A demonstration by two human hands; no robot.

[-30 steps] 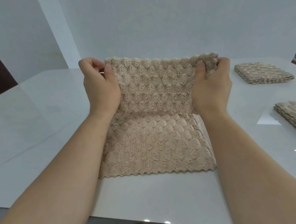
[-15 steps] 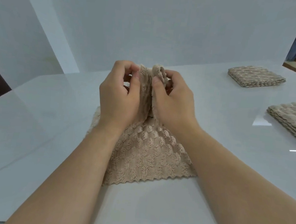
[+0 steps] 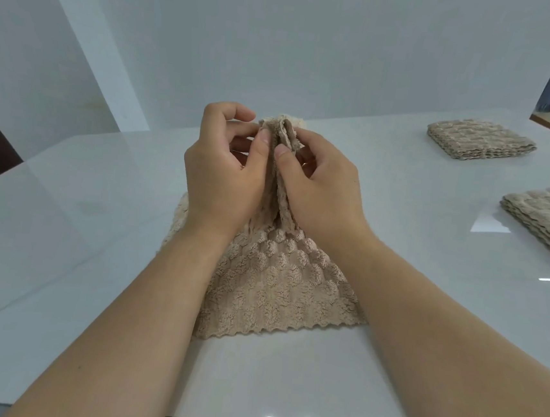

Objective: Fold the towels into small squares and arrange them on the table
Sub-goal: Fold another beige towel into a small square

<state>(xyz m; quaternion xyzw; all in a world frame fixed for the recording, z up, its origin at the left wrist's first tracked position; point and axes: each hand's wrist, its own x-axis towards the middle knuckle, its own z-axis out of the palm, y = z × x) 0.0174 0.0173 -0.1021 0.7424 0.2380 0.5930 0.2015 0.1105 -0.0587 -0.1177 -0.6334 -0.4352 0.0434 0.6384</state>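
Beige towel (image 3: pixel 280 282) is half lifted. Its top edge is gathered and raised between both hands. The lower part is spread on the white table (image 3: pixel 61 255) beneath the wrists, with the scalloped hem lying flat on the forearm side. The cloth narrows upward like a tent into the grip.

Left hand (image 3: pixel 223 176) pinches the left side of the gathered edge, thumb pressed on the near face and fingers curled behind. Right hand (image 3: pixel 319 192) pinches the right side the same way. The hands are close together, thumbs nearly touching, with only the doubled cloth layers between them. A bit of towel pokes out just above the fingertips.

Change: a second ago the hands were well apart, each holding a top corner, and the upper half was stretched wide and upright. Half a second ago the corners had already been brought together. Now it looks much the same as then: both pinches are kept and the hands have barely shifted.

Outward: to the right of the right hand and well apart from it, a near folded pile (image 3: pixel 548 218) lies on the table, cut off by the frame edge. Beyond it, farther from the hand, is a far folded pile (image 3: pixel 478 144). Neither has moved. A plain white wall (image 3: pixel 283 41) stands past the fingertips.
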